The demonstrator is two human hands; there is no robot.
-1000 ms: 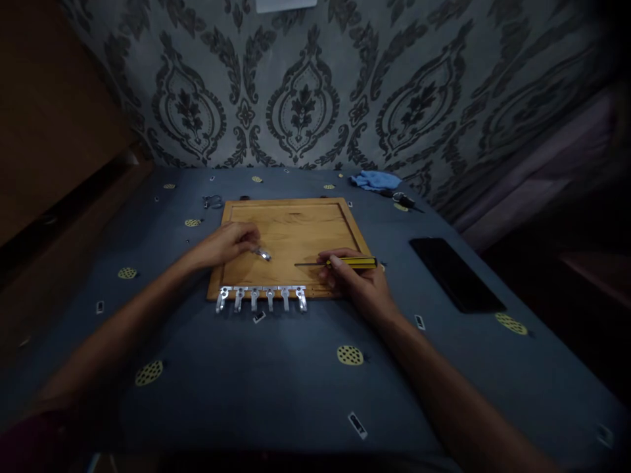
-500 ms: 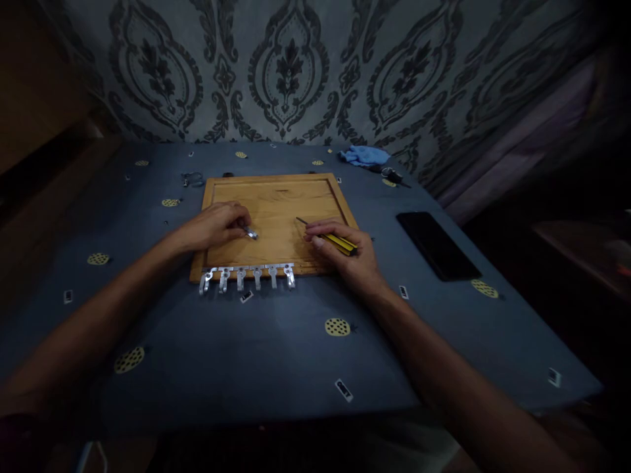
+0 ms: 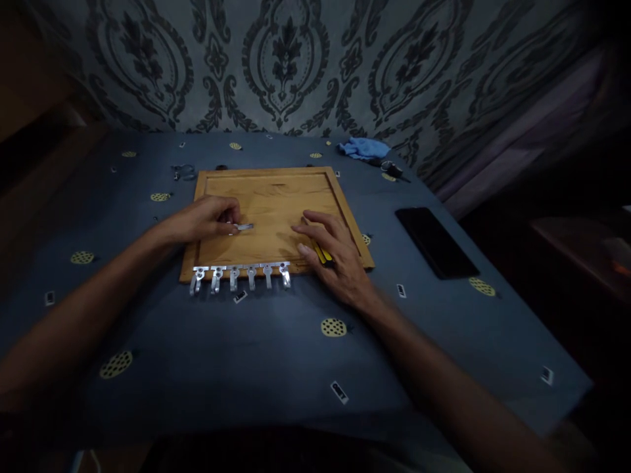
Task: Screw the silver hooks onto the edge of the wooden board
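Note:
My left hand (image 3: pixel 210 218) is over the left part of a framed wooden board (image 3: pixel 271 246). Its thumb and fingers pinch a small silver metal hook (image 3: pixel 245 226), which points right. Along the board's near edge sits a row of several silver hooks (image 3: pixel 234 277), their curved ends hanging past the edge. Over the right side of the board is my right hand (image 3: pixel 335 256), thumb and front fingers spread apart. A screwdriver with a yellow and black handle (image 3: pixel 324 256) shows between thumb and fingers, seemingly kept against the palm; most of it is hidden.
A black phone (image 3: pixel 436 243) lies right of the board. At the back right are a blue cloth (image 3: pixel 365 148) and a dark object like keys (image 3: pixel 394 172). A small grey item (image 3: pixel 183 172) lies beyond the board's left corner. The patterned tablecloth (image 3: pixel 256 368) reaches the wall.
The hook in my left hand has turned to lie more level. My right hand has spread its fingers, and the screwdriver has slipped lower behind them. The view has shifted slightly.

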